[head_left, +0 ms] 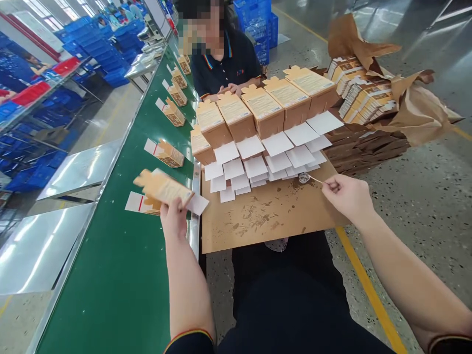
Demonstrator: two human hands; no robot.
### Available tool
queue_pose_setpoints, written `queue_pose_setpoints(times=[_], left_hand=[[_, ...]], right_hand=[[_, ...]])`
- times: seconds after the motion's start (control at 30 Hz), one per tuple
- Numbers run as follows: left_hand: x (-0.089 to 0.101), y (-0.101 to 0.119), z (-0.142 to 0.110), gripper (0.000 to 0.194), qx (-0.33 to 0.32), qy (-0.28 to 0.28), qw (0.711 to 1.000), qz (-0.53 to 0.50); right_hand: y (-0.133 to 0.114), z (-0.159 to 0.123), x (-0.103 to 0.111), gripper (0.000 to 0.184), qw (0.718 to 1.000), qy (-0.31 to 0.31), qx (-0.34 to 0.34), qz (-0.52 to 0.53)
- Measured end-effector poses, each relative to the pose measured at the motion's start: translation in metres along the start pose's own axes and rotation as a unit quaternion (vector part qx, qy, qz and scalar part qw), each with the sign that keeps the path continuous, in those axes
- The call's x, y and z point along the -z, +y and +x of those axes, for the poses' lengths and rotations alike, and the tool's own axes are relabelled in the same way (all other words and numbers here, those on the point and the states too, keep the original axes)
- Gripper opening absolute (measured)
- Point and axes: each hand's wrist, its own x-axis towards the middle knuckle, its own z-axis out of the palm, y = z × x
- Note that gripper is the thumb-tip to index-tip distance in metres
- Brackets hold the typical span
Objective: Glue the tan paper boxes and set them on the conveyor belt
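My left hand [174, 221] grips a small orange and cream carton [167, 186] above the edge of the green conveyor belt [121, 275]. Its white flap sticks out to the right, and its far end is a little blurred. Pinched in my right hand [348, 196] is a thin pale stick [316, 180]. The stick's tip reaches a small clear round dish [304, 177] on the brown cardboard sheet [265, 226]. Rows of cartons [263, 105] lean together on that sheet, white flaps [278, 143] pointing toward me. Dark spots mark the cardboard in front of them.
More cartons [171, 153] stand spaced along the belt. Across the board sits a co-worker [228, 64], hands close together behind the cartons. At right, torn brown paper [416, 103] surrounds bundled flat cartons [368, 98]. Metal tables [44, 241] and blue crates [88, 44] are on the left.
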Motion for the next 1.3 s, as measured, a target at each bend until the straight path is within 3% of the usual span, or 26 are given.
queue_pose_setpoints(times=[0.13,0.2,0.3,0.43,0.57,0.63,0.7,0.8,0.9,1.0,1.13,1.3], left_hand=[[0.03,-0.005,-0.083,0.071,0.016,-0.06,0.993,-0.102],[0.029,-0.009,-0.114,0.078,0.049,-0.079,0.988,-0.123],[0.007,-0.018,-0.138,0.091,0.089,-0.096,0.984,-0.117],[-0.027,-0.029,-0.138,0.091,0.104,-0.13,0.98,-0.107],[-0.039,-0.034,-0.133,0.086,0.114,-0.134,0.979,-0.105],[-0.039,-0.035,-0.134,0.085,0.114,-0.144,0.978,-0.1],[-0.037,-0.036,-0.135,0.085,0.112,-0.156,0.977,-0.095],[-0.036,-0.034,-0.137,0.085,0.102,-0.159,0.978,-0.091],[-0.037,-0.03,-0.139,0.085,0.094,-0.154,0.979,-0.089],[-0.039,-0.029,-0.14,0.087,0.1,-0.148,0.98,-0.088],[-0.041,-0.03,-0.142,0.09,0.106,-0.146,0.98,-0.086],[-0.046,-0.03,-0.155,0.089,0.047,-0.12,0.99,-0.049]], right_hand=[[-0.003,0.034,-0.008,0.026,0.994,-0.087,0.044,-0.047],[0.001,0.046,-0.015,0.031,0.99,-0.114,0.061,-0.059],[0.011,0.061,-0.023,0.036,0.986,-0.13,0.074,-0.078],[0.018,0.059,-0.015,0.036,0.989,-0.105,0.084,-0.055],[-0.005,0.005,-0.017,0.018,0.994,-0.046,0.07,0.064],[-0.029,-0.035,-0.036,0.013,0.986,-0.085,0.053,0.134],[-0.055,-0.072,-0.063,0.015,0.961,-0.172,0.086,0.201],[-0.084,-0.106,-0.101,0.02,0.95,-0.192,0.131,0.21],[-0.092,-0.114,-0.121,0.022,0.948,-0.193,0.155,0.2],[-0.088,-0.111,-0.128,0.023,0.944,-0.21,0.165,0.191],[-0.082,-0.104,-0.129,0.023,0.947,-0.218,0.162,0.174],[-0.073,-0.096,-0.119,0.019,0.959,-0.168,0.113,0.198]])
